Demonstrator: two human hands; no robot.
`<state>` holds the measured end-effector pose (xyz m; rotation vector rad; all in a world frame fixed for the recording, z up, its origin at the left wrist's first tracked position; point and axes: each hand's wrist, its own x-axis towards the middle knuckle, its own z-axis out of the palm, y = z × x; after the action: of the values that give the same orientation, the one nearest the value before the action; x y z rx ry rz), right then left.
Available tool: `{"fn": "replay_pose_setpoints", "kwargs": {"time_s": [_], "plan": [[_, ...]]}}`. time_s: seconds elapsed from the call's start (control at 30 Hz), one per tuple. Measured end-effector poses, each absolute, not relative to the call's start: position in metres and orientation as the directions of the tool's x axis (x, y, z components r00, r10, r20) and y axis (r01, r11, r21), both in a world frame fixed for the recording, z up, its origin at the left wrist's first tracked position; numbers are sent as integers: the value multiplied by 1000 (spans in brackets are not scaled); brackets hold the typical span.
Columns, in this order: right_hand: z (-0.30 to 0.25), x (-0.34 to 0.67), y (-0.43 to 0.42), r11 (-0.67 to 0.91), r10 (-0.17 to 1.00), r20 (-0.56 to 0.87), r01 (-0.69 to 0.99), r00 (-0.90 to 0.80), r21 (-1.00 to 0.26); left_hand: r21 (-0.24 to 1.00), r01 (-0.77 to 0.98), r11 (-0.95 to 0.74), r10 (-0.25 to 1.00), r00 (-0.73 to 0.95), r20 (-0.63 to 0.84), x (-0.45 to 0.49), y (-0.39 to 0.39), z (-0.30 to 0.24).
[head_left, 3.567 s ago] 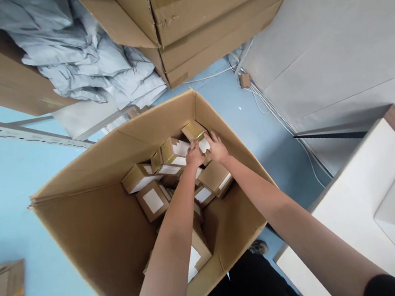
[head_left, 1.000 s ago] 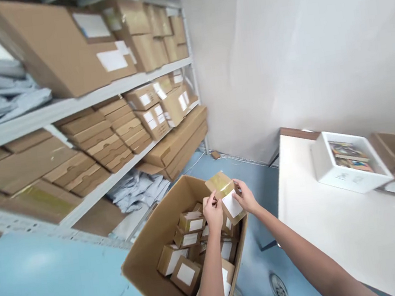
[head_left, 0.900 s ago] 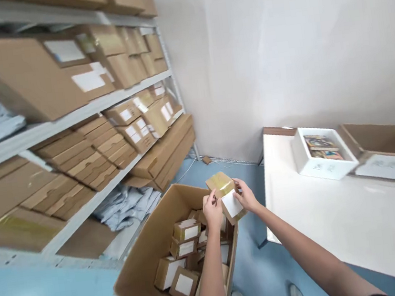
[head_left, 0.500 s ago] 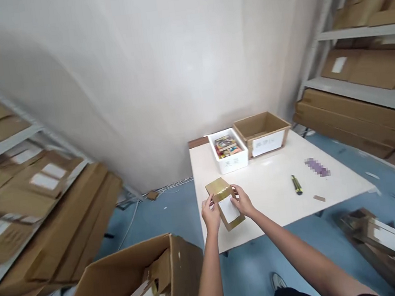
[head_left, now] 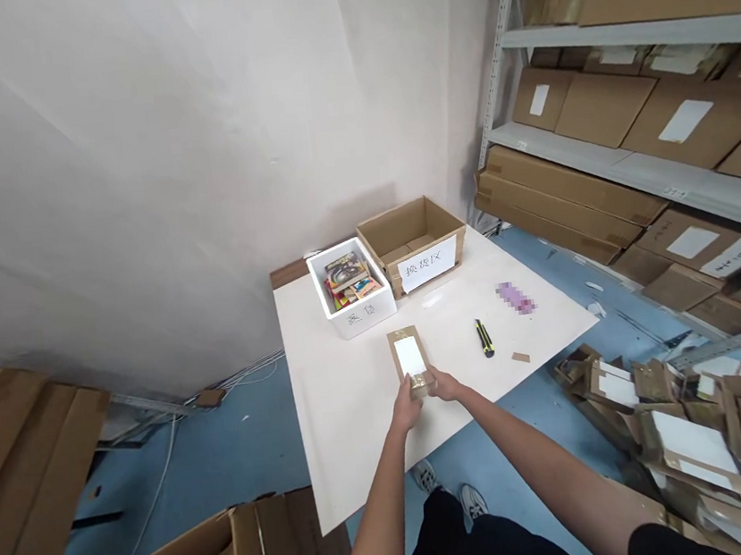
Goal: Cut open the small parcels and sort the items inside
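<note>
A small brown cardboard box (head_left: 411,364) with a white label on its upper face is held between my two hands over the white table (head_left: 348,424). My left hand (head_left: 406,404) grips its near left side, thumb on top. On its near right side my right hand (head_left: 447,384) is closed, fingers partly hidden behind the box. Right of the box lies a yellow and black box cutter (head_left: 484,338). Beyond it are a white foam box (head_left: 359,319) with colourful packets and books, and an open cardboard box (head_left: 433,265) with a handwritten paper label.
A pixelated purple item (head_left: 515,297) and a small cardboard scrap (head_left: 521,357) lie at the table's right. Shelving (head_left: 604,150) with cartons stands on the right, above opened boxes (head_left: 695,445) on the floor. A large open carton (head_left: 228,547) is at lower left.
My view has swung right. The small box has turned in my hands, its label now towards the far end, and both hands now hold its near end.
</note>
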<state>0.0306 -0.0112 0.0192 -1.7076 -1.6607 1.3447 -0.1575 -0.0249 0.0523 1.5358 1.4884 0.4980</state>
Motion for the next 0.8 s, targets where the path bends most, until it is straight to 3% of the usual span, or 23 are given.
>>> {"fn": "replay_pose_setpoints", "kwargs": {"time_s": [0.33, 0.57, 0.8], "plan": [[15, 29, -8, -199, 921, -373, 682, -116, -703, 563, 825, -59, 843, 343, -415, -208, 78, 73], [19, 39, -9, -237, 863, -493, 778, -106, -581, 458, 854, -246, 712, 480, -512, -195, 131, 68], [46, 101, 25, -243, 923, -383, 803, 20, -544, 332, 898, -287, 709, 433, -556, -196, 140, 52]]}}
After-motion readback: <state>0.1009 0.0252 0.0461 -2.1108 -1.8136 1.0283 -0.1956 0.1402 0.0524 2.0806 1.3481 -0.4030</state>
